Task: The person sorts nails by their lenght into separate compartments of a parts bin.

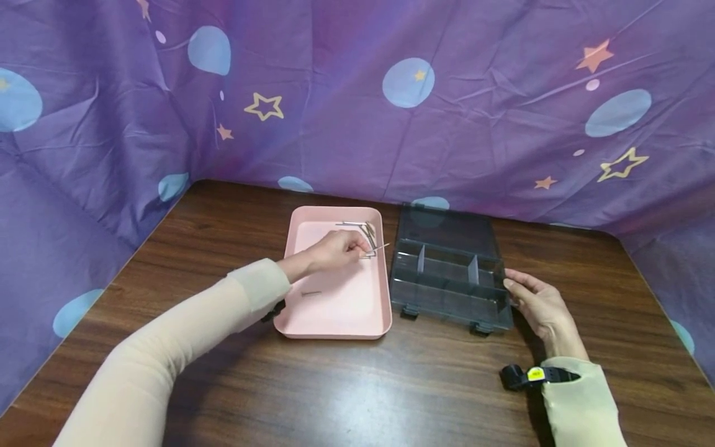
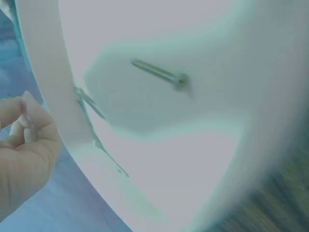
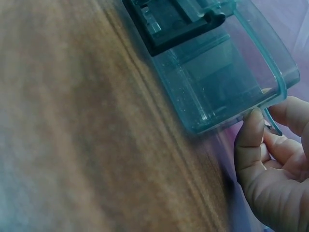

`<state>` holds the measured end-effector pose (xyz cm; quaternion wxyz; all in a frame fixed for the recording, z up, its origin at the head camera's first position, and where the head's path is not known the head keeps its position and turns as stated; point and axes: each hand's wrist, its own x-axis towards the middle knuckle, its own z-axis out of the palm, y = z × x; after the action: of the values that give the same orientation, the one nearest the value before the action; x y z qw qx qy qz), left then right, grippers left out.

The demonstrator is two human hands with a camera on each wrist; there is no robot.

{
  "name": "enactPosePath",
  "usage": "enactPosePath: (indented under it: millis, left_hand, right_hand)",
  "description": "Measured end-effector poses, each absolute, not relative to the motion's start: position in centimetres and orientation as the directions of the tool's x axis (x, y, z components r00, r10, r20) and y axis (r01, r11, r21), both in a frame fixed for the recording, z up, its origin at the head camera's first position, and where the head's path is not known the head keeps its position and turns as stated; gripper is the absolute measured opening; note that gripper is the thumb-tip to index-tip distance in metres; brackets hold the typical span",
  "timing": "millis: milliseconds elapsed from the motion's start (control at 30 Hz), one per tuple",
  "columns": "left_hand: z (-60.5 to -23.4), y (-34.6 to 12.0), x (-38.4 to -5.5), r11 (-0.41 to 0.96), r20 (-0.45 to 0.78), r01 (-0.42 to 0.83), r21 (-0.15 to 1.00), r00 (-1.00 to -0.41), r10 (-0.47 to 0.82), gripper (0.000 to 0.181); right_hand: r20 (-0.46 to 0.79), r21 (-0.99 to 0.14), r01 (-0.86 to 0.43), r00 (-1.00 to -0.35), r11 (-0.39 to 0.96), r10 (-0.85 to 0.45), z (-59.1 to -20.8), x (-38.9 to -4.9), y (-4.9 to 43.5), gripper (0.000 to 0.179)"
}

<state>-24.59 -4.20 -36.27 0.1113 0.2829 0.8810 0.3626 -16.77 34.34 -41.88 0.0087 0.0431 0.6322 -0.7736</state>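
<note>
Left hand point(image 1: 337, 249): fingertips closed in a pinch on a slim metal screw point(image 1: 381, 248), held over the right side of the tray.
Right hand point(image 1: 540, 305): thumb and curled fingers gripping the right end of the organizer box.
Tray point(image 1: 341, 316): matte pink, rounded rectangle, raised rim; one loose screw point(image 1: 311, 293) near its left side, several fasteners point(image 1: 353, 223) toward the far right corner.
Organizer box point(image 1: 441, 300): smoky transparent plastic, upright dividers, lid point(image 1: 449, 231) open.
Table point(image 1: 313, 397): dark wood grain, glossy.
Backdrop point(image 1: 346, 136): creased purple cloth, stars, blue ovals.
</note>
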Motion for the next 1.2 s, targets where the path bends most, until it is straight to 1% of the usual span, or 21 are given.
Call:
enactPosePath:
  millis: [200,267,400,467,633,867,1200]
  left_hand:
    - [-36.0,-2.5,-24.2,0.547,-0.009,0.463,0.697,-0.758,0.652,0.016]
    - [-36.1,-2.1,-24.2,0.515,0.015,0.496,0.699,-0.730,0.683,0.014]
    - [-36.2,-1.1,-24.0,0.502,0.028,0.539,0.677,-0.700,0.714,0.014]
    - [-36.0,-0.5,-23.6,0.524,0.007,0.539,0.660,-0.701,0.713,0.015]
    - [-36.1,0.4,-23.0,0.536,0.003,0.557,0.634,-0.695,0.719,0.014]
    - [-36.2,1.2,-22.6,0.538,-0.004,0.600,0.592,-0.666,0.746,0.013]
    - [-36.1,2.0,-22.2,0.551,0.012,0.656,0.516,-0.649,0.761,0.011]
  right_hand:
    - [-0.084,-0.973,0.074,-0.996,-0.218,0.036,-42.0,-16.7,34.2,0.027]
    - [-0.090,-0.973,0.080,-0.995,-0.218,0.035,-42.0,-16.7,34.2,0.027]
    - [-0.107,-0.977,0.096,-0.993,-0.191,0.046,-41.9,-16.7,34.2,0.026]
    - [-0.110,-0.980,0.100,-0.993,-0.174,0.049,-41.9,-16.6,34.2,0.026]
    - [-0.102,-0.982,0.094,-0.994,-0.166,0.040,-42.0,-16.6,34.2,0.024]
    - [-0.096,-0.983,0.088,-0.994,-0.161,0.042,-42.1,-16.6,34.3,0.022]
    - [-0.084,-0.979,0.076,-0.996,-0.187,0.033,-42.0,-16.8,34.5,0.025]
